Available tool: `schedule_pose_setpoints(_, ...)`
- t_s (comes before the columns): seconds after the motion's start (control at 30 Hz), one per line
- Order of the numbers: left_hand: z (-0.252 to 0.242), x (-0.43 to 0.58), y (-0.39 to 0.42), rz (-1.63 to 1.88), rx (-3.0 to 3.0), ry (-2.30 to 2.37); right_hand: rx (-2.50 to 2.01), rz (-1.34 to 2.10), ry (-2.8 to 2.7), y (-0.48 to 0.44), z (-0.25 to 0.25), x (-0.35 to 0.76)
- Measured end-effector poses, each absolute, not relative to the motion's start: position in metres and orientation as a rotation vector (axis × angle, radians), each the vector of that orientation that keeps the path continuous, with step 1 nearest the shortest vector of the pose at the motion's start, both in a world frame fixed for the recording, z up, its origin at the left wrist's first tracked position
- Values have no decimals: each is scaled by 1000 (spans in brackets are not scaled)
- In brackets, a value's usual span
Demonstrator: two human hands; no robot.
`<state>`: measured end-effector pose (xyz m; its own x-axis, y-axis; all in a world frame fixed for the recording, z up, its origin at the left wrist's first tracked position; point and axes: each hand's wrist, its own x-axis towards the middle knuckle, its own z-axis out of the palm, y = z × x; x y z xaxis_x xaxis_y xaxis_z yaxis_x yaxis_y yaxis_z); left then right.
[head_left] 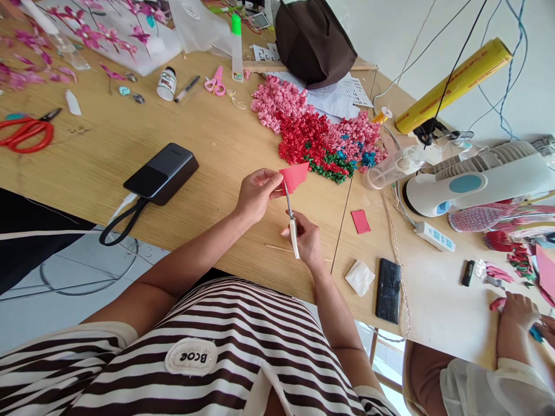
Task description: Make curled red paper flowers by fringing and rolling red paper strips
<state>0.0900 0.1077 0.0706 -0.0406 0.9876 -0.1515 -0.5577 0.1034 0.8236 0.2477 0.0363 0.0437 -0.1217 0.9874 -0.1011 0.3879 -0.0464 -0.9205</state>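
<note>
left hand [258,193]: from my feed, its fingers are closed in a pinch on a red paper piece [295,176], with the forearm reaching in from the lower left.
right hand [307,241]: curled shut around the cream handle of small scissors [293,231], its wrist low and nearer my camera.
paper: i see it just ahead of both hands, held above the wooden table [99,167], its longer edge tilted up to the right, nearer the left hand.
blades: thin and pointing up, tips at the paper's lower edge; i cannot tell how far open.
rest: a black power bank [161,173], a heap of pink and red paper curls [323,136], a phone [388,290], and a co-worker's hand [515,309] at the far right.
</note>
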Motion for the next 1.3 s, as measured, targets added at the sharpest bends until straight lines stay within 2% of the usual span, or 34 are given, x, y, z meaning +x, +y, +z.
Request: schedule_pose_setpoints(1.3,69,90,108,1414,636,831,-1473,1123,-1590,36,46,250)
